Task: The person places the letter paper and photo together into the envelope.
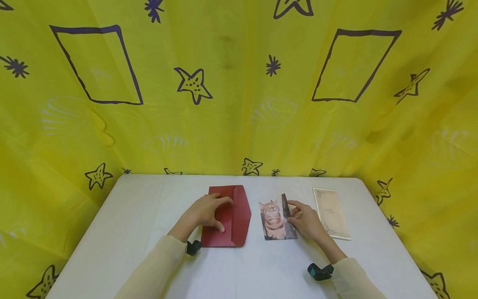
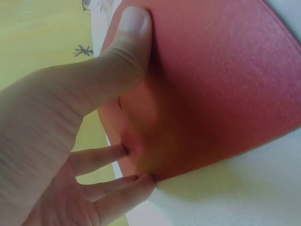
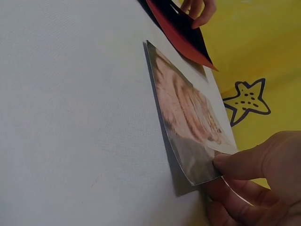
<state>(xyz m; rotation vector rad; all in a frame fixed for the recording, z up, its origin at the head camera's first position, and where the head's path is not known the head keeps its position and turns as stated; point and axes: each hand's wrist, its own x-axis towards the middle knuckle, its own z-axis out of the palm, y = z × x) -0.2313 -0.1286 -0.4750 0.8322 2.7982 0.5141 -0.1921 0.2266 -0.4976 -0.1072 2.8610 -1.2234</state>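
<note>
A red envelope lies on the white table with its pointed flap unfolded to the right. My left hand holds the envelope from above, thumb and bent fingers set apart on its front panel. To the right, my right hand pinches the edge of a photo card between thumb and fingers. An orange tabby cat is printed on the card. The card's right side curls up slightly near the fingers, and the right wrist view shows it tilted just over the table.
A cream, rectangular card or flat box with ornate corner lines lies right of the right hand. Behind the white table hangs a yellow curtain with drawn stars and frames. Each wrist carries a small black camera.
</note>
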